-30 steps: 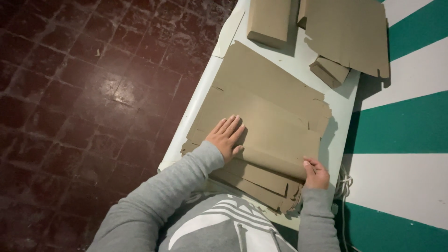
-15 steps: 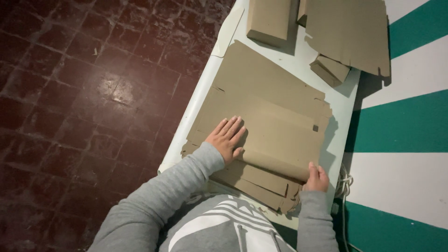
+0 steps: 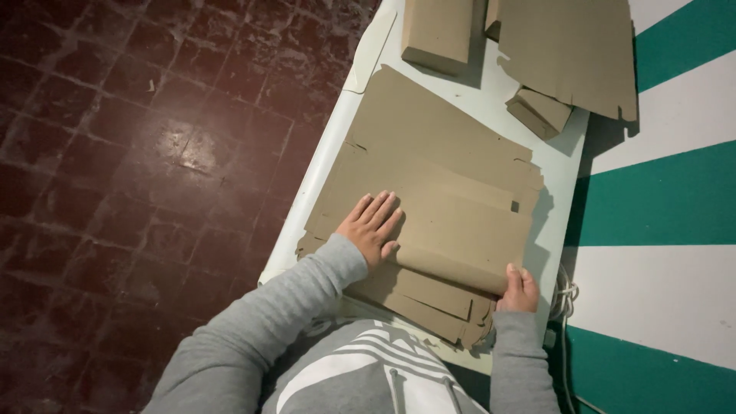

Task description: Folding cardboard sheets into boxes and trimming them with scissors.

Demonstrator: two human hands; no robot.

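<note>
On the near end of a narrow white table (image 3: 337, 153), the left hand (image 3: 373, 227) lies flat, fingers spread and pressed down on a flat brown cardboard blank (image 3: 452, 192). Opposite it, the right hand (image 3: 519, 289) pinches the blank's folded near edge at its right corner. Its fold line runs crosswise between the two hands, while the blank's long axis stretches away from the person toward the table's far end. Beyond it rest a folded cardboard box (image 3: 438, 32), a smaller folded piece (image 3: 539, 112) and another flat sheet (image 3: 571, 50). Dark red floor tiles (image 3: 138, 169) lie left, a green-and-white striped surface (image 3: 667, 192) right.
</note>
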